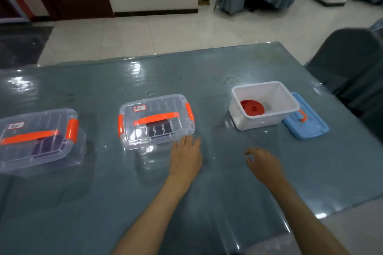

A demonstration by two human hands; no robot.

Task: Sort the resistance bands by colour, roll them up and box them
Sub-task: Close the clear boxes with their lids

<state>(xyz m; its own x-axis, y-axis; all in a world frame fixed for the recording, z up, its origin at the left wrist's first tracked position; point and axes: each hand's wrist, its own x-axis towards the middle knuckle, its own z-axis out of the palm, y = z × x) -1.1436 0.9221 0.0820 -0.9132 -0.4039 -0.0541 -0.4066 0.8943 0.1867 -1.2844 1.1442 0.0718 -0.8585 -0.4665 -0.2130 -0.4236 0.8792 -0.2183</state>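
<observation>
The blue lid (306, 121) lies far-right of the right hand (264, 164), whose loosely curled fingers (249, 154) hold nothing.

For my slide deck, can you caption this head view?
Two lidded clear boxes hold dark bands; red rolls sit in the open white box, both hands empty.
</observation>
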